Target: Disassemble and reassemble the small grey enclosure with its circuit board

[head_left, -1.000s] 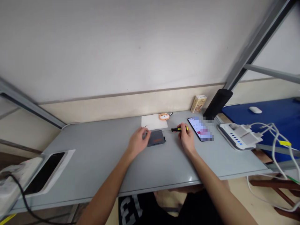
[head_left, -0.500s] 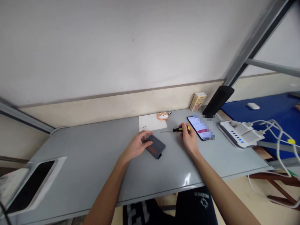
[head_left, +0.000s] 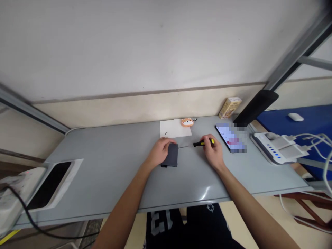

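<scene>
My left hand [head_left: 160, 151] grips a dark grey, flat rectangular case [head_left: 171, 155] by its left side, tilted on the grey table. A small black piece sticks out at the case's lower left corner. Between the fingers of my right hand [head_left: 212, 150] is a screwdriver [head_left: 199, 143] with a black and yellow handle. Its thin shaft points left, and the tip is close to the case's upper right edge; whether they touch I cannot tell. Just behind the case lies a white sheet of paper [head_left: 169, 128] with a few tiny dark bits on it.
An orange animal-faced pouch [head_left: 187, 122] rests on the paper's right corner. Rightward are a lit phone [head_left: 228, 136], a small carton [head_left: 229, 108], a black cylinder [head_left: 255, 107] and a power strip [head_left: 272, 148] with chargers. A dark-screened device [head_left: 50, 185] lies far left. A wall rises behind the table.
My left hand has turned and tilted the case, so its orange marking no longer shows and the black piece now sits lower left. The screwdriver tip is now nearer the case. The view has shifted.
</scene>
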`<state>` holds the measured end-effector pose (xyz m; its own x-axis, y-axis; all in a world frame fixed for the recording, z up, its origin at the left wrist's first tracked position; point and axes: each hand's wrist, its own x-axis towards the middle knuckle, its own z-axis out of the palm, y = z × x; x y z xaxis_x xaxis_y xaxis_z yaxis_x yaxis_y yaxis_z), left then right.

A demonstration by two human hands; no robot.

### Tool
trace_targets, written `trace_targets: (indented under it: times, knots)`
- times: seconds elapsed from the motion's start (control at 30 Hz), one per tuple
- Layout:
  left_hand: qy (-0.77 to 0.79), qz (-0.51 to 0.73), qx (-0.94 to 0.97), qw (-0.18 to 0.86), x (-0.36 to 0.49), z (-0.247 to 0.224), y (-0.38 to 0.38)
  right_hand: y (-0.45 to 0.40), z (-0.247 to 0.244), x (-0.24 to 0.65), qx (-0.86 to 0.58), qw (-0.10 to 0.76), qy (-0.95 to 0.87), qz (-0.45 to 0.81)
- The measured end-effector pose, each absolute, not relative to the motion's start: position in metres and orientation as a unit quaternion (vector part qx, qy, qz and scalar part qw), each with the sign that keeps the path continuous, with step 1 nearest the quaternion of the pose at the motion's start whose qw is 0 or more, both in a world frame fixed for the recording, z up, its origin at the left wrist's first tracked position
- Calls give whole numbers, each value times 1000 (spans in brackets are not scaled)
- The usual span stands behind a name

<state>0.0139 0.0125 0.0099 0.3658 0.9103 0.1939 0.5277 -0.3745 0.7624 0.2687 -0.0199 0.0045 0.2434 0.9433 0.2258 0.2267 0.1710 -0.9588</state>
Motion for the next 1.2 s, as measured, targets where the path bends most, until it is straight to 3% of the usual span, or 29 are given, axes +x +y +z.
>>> trace_targets:
  times: [0.43, 0.8, 1.2]
  knots:
    - [459, 298, 796, 259, 17, 17, 11, -20, 15, 273, -527, 579, -491, 381]
    - [450, 318, 811, 195, 17, 14, 14, -28, 18, 264, -516, 506, -559, 406]
    - [378, 256, 866, 204, 28, 35, -12, -18, 16, 271, -518, 599, -459, 402]
